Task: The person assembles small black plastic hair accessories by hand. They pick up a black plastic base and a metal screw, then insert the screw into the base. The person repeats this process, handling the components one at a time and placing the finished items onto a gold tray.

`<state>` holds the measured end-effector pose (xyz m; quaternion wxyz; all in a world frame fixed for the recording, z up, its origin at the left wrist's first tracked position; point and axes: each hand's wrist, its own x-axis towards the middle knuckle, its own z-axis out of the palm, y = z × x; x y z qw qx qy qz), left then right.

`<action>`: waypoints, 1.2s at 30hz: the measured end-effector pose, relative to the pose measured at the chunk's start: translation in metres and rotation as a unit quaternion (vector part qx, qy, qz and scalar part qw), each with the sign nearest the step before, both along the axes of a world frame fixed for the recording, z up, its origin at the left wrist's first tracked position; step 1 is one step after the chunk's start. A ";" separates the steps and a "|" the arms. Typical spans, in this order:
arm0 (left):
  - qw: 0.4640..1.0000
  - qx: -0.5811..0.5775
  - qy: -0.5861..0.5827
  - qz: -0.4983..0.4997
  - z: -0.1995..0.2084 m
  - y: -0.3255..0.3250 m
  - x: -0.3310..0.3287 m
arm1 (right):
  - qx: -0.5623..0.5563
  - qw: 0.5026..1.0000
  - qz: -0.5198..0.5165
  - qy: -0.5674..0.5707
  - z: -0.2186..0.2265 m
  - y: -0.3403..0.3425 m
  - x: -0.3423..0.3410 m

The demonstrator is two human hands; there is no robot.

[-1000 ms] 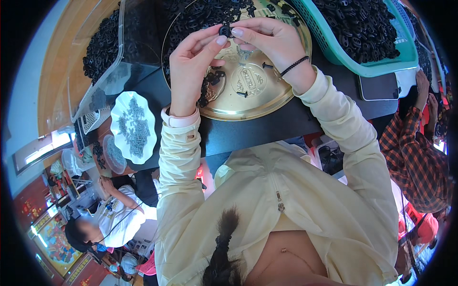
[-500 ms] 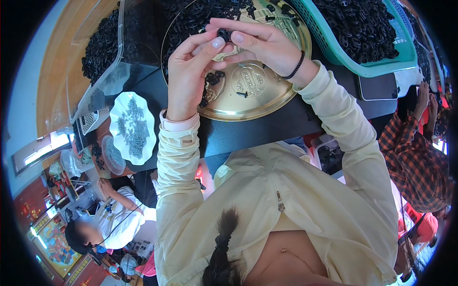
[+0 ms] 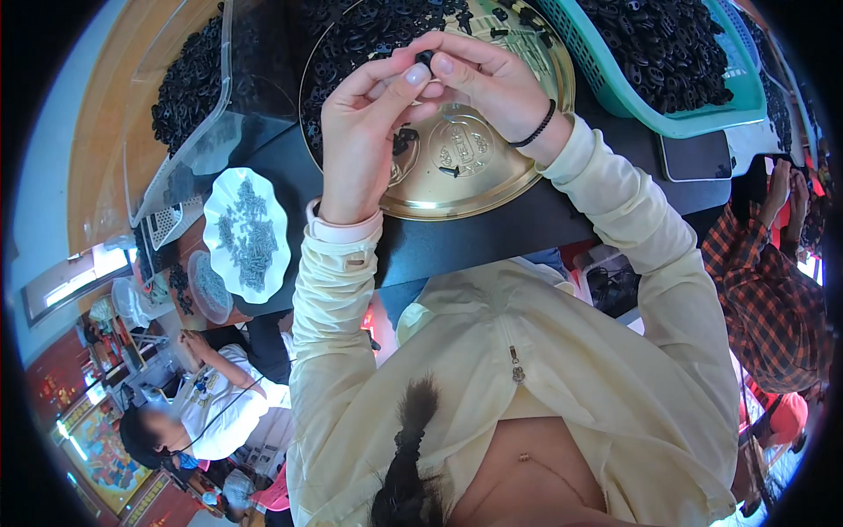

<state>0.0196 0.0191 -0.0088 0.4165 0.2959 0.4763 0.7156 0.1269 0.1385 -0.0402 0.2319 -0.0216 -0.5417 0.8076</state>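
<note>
Over the brass tray (image 3: 518,149), left hand (image 3: 364,132) and right hand (image 3: 487,83) pinch one small, seemingly black part (image 3: 425,59).

A round tray (image 3: 527,167) sits on the desk (image 3: 457,241) at centre; a basket (image 3: 702,114) of small parts lies to its right; a clear bin (image 3: 198,132) stands to its left; a scalloped dish (image 3: 219,263) lies nearer, left.

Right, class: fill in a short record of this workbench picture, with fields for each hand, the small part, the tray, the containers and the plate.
left hand: pinches the part from the left
right hand: pinches it from the right
small black plastic part: in both fingertip grips, above the tray
round gold metal tray: holds black pieces
teal plastic basket: full of black pieces
clear plastic bin: black pieces inside
white scalloped plate: small grey parts
</note>
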 end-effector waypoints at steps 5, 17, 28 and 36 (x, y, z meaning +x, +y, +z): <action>0.999 0.015 -0.043 -0.028 0.003 0.004 -0.011 | 0.137 0.986 -0.096 0.018 0.018 0.003 -0.005; 0.819 -0.202 0.531 0.078 -0.010 -0.003 -0.034 | -0.293 0.920 -0.064 0.252 0.064 0.042 0.014; 0.685 -0.221 0.683 0.124 -0.015 0.006 -0.021 | 0.535 0.804 -0.186 -0.184 0.024 0.036 -0.002; 0.734 -0.228 0.636 0.075 -0.018 0.004 -0.035 | 0.729 0.652 -0.144 -0.149 0.026 0.037 -0.011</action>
